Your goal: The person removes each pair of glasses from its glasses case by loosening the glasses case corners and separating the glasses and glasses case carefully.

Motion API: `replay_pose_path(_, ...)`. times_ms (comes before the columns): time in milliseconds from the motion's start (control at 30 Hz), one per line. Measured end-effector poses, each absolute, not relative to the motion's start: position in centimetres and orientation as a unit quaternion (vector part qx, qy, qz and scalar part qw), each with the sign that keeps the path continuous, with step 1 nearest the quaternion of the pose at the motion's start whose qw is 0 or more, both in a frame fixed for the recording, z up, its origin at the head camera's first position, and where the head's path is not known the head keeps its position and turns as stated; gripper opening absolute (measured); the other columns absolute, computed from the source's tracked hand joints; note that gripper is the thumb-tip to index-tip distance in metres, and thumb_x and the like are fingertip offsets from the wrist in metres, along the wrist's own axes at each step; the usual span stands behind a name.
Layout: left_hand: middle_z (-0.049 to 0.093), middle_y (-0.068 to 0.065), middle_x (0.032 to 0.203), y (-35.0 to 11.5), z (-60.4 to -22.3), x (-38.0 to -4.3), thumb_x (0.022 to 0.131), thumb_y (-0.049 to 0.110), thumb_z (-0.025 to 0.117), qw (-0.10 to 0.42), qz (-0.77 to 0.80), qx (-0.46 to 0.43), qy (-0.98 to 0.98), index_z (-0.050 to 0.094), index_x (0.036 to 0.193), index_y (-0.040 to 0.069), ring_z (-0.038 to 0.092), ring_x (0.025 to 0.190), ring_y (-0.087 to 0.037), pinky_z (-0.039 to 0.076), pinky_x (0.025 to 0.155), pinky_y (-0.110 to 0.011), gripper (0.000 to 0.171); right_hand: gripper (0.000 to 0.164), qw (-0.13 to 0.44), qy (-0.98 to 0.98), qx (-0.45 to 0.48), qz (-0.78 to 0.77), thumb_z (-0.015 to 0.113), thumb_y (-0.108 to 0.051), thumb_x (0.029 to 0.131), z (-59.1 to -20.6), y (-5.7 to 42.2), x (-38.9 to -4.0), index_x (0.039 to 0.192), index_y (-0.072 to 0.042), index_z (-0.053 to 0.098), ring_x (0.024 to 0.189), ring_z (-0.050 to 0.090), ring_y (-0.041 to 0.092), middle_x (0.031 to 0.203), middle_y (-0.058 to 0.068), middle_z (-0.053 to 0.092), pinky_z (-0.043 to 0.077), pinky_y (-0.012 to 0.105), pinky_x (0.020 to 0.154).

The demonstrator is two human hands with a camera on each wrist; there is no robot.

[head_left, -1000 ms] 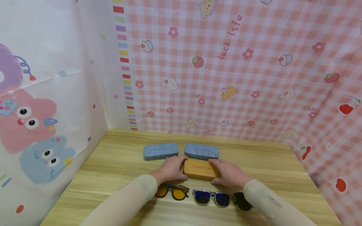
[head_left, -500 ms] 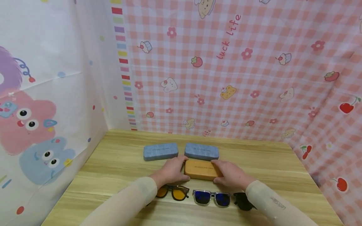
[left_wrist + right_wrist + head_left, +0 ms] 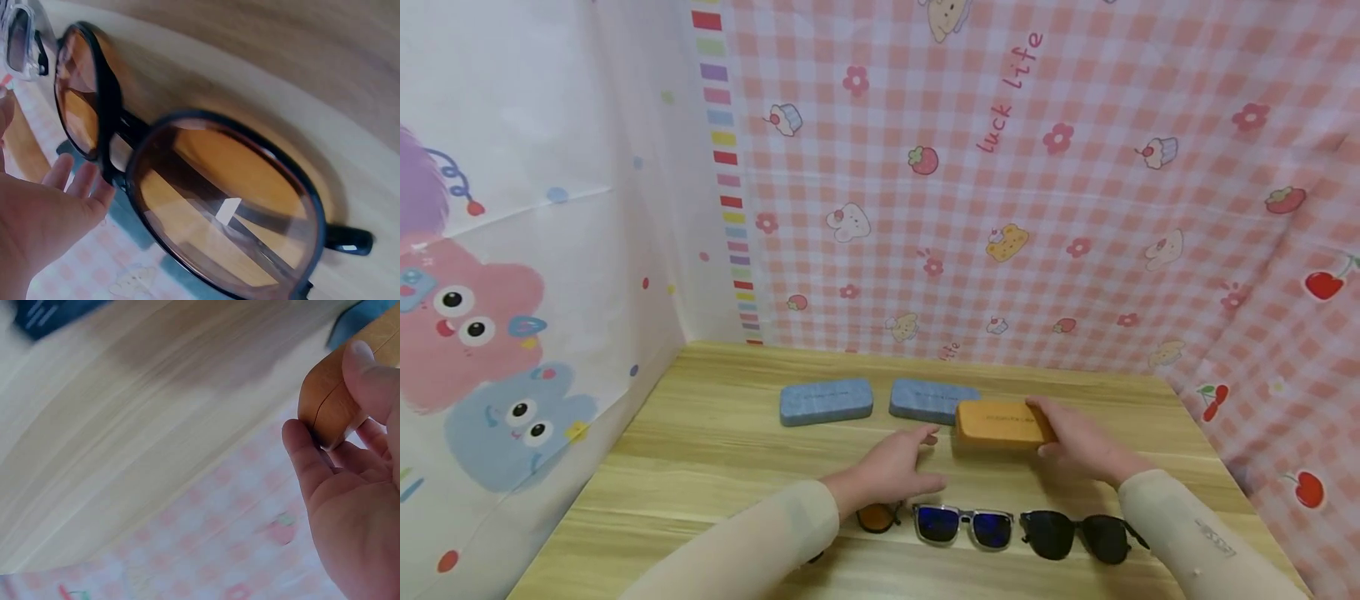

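In the head view my right hand (image 3: 1082, 442) grips the right end of an orange glasses case (image 3: 1003, 425), which overlaps the right blue case's corner. The right wrist view shows the thumb on one face of the orange case (image 3: 331, 400) and fingers curled at the other. My left hand (image 3: 891, 471) reaches over the table with fingers loosely extended, holding nothing. Partly behind that forearm lie black-framed sunglasses with amber lenses (image 3: 876, 518), large in the left wrist view. Clear-framed sunglasses with blue lenses (image 3: 937, 525) and black sunglasses (image 3: 1048, 535) lie to their right.
Two blue glasses cases, the left one (image 3: 826, 402) and the right one (image 3: 925, 400), stand side by side toward the back of the wooden table (image 3: 715, 433). A pink checked cloth (image 3: 955, 208) hangs behind; a white cartoon-printed cloth (image 3: 550, 275) hangs at left.
Both hands held the orange case earlier. My left hand has let go, while the right has carried the case rightward and up the view. The black sunglasses now show fully.
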State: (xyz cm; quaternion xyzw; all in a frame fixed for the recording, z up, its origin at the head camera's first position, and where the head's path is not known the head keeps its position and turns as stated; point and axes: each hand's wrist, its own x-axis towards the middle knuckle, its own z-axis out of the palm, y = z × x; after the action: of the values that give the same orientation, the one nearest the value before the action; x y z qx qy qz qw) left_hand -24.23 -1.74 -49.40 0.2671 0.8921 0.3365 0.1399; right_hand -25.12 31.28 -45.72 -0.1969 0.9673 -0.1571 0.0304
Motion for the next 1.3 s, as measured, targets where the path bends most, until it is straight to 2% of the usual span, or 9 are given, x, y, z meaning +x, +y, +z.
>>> replay_pose_path(200, 0.063, -0.004, 0.154, -1.7, -49.1, -23.7, 0.098, 0.041, 0.077, 0.145, 0.32, 0.292, 0.89, 0.045, 0.162, 0.012, 0.058, 0.144, -0.021, 0.048, 0.12, -0.04, 0.077, 0.075, 0.06, 0.972, -0.152, -0.169, 0.079, -0.004, 0.095, -46.5, 34.3, -26.7, 0.155, 0.008, 0.037, 0.137, 0.052, 0.058, 0.154, 0.039, 0.048, 0.046, 0.07, 0.11)
replay_pose_path(433, 0.064, -0.002, 0.154, -2.0, -48.9, -23.2, 0.099, 0.042, 0.077, 0.145, 0.308, 0.292, 0.894, 0.048, 0.16, 0.013, 0.057, 0.145, -0.02, 0.048, 0.12, -0.039, 0.073, 0.072, 0.079, 0.976, -0.118, -0.164, 0.075, -0.003, 0.097, -47.1, 36.3, -27.7, 0.156, 0.007, 0.034, 0.134, 0.054, 0.059, 0.152, 0.041, 0.048, 0.049, 0.071, 0.106)
replay_pose_path(867, 0.065, -0.002, 0.152, -3.3, -49.5, -23.2, 0.099, 0.041, 0.076, 0.134, 0.277, 0.287, 0.907, 0.052, 0.158, 0.013, 0.058, 0.143, -0.022, 0.048, 0.119, -0.04, 0.07, 0.069, 0.082, 0.98, -0.097, -0.151, 0.075, 0.002, 0.096, -48.1, 37.4, -28.1, 0.152, 0.009, 0.036, 0.132, 0.054, 0.061, 0.149, 0.043, 0.048, 0.048, 0.072, 0.105)
replay_pose_path(967, 0.065, -0.002, 0.152, -3.5, -49.6, -23.3, 0.099, 0.042, 0.076, 0.133, 0.277, 0.282, 0.909, 0.052, 0.158, 0.013, 0.058, 0.143, -0.023, 0.048, 0.119, -0.04, 0.069, 0.073, 0.083, 0.981, -0.094, -0.15, 0.078, 0.001, 0.094, -48.1, 37.3, -28.1, 0.152, 0.009, 0.035, 0.132, 0.055, 0.06, 0.148, 0.043, 0.049, 0.048, 0.072, 0.105)
replay_pose_path(1133, 0.064, -0.004, 0.153, -5.1, -49.4, -23.4, 0.099, 0.041, 0.077, 0.132, 0.289, 0.271, 0.908, 0.053, 0.157, 0.012, 0.06, 0.141, -0.026, 0.05, 0.117, -0.044, 0.069, 0.087, 0.076, 0.979, -0.099, -0.161, 0.083, -0.008, 0.092, -48.5, 37.6, -27.7, 0.157, 0.012, 0.028, 0.135, 0.051, 0.062, 0.152, 0.045, 0.044, 0.045, 0.073, 0.109)
replay_pose_path(1300, 0.061, -0.011, 0.155, -8.9, -49.0, -23.5, 0.101, 0.036, 0.075, 0.1, 0.317, 0.249, 0.909, 0.054, 0.155, 0.006, 0.06, 0.14, -0.034, 0.052, 0.114, -0.053, 0.066, 0.099, 0.085, 0.976, -0.096, -0.176, 0.081, -0.026, 0.097, -48.4, 39.2, -26.7, 0.16, 0.017, 0.018, 0.141, 0.04, 0.067, 0.157, 0.05, 0.033, 0.038, 0.077, 0.114)
